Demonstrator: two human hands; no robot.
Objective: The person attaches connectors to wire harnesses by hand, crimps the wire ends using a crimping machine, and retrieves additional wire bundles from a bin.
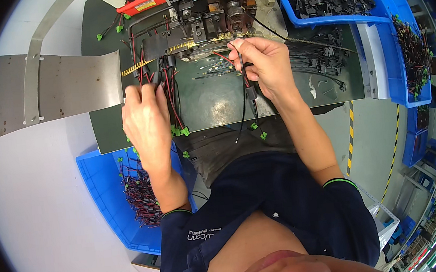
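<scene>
Head view: my right hand (264, 64) pinches a black cable (244, 76) between thumb and fingertips, the gap closed on it right in front of the dark press machine (207, 19). Below that pinch hang a black sleeve (251, 93) and green connectors (263, 136), past the near table edge. My left hand (146, 116), well to the left of the pinch, curls its fingers at a bundle of red and black wires (173, 95); I can't tell how firmly it holds any.

My fingertips sit so near the tooling that, I judge, a press stroke could catch them if I leaned in. The dangling tail could snag on the edge and twist the cable end out of line.

Left of the pinch, a brass-coloured strip (180, 46) runs across the machine front and could hook stray wires. Loose black cables (320, 55) crowd the table (210, 110) just right of my grip, narrowing room for that wrist. Farther right stands a blue bin (322, 22).
</scene>
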